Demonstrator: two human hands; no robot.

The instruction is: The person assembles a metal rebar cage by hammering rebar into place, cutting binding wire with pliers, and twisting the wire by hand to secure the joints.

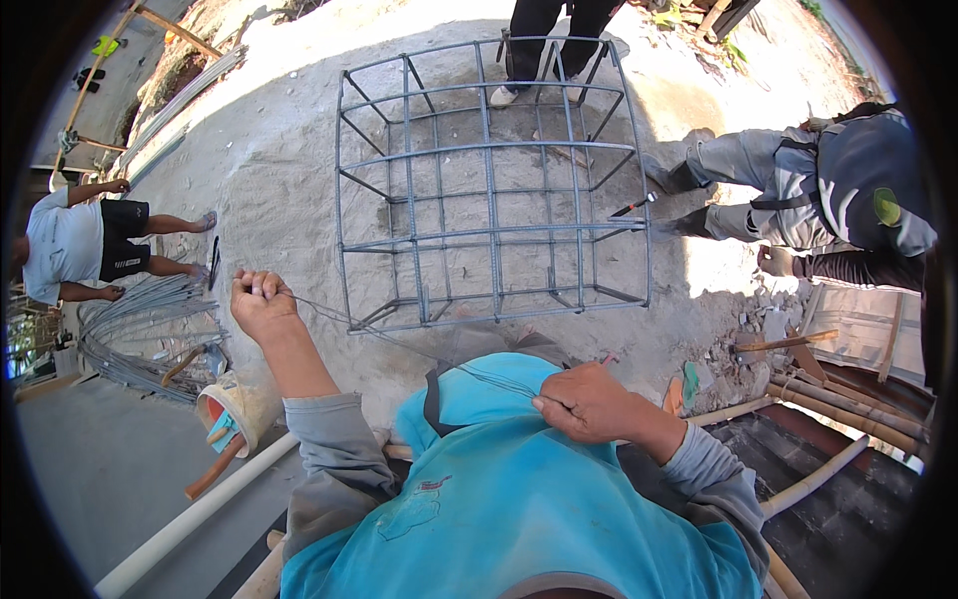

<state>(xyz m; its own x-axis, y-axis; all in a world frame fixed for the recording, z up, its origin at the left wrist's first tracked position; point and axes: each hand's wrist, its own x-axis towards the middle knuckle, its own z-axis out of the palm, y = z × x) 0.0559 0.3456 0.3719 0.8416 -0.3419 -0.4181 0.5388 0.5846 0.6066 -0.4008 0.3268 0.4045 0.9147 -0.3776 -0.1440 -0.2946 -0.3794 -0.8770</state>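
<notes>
Turquoise cloth shirt [539,499]; thin wire [499,380], left hand [265,303] to right hand [591,401].

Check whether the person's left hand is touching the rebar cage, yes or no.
No, the left hand is apart from the rebar cage, holding thin wire that runs to the right hand.

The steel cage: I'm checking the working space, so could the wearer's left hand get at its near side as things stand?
Probably yes: nothing seems to stand between the left hand and the steel cage, though depth is hard to judge and that hand holds wire.
</notes>
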